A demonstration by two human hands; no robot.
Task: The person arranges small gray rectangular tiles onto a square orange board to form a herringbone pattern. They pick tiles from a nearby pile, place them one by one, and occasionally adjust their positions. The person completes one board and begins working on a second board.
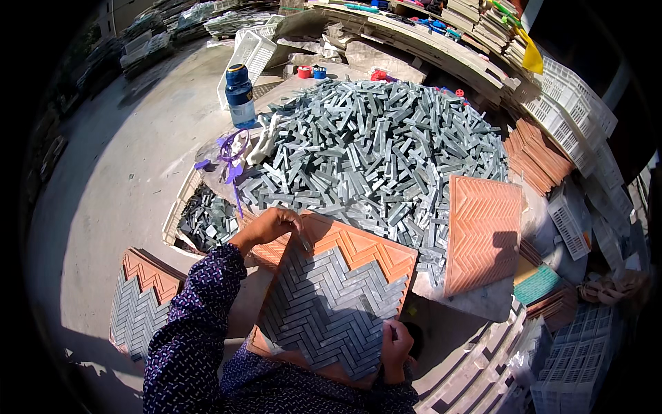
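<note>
An orange herringbone mould lies tilted in front of me. Grey stone strips fill most of its zigzag slots; the slots along its far edge show bare orange. My left hand is over the far left corner, thumb and fingers pinching a small grey strip. Closed in a fist, my right hand rests at the mould's right edge; what it holds, if anything, is hidden. A large heap of loose grey strips spreads just beyond the mould.
An unfilled orange mould leans at right; a partly filled one stands at left. A crate of strips, a blue bottle and purple ribbon border the heap. White crates are stacked at right.
</note>
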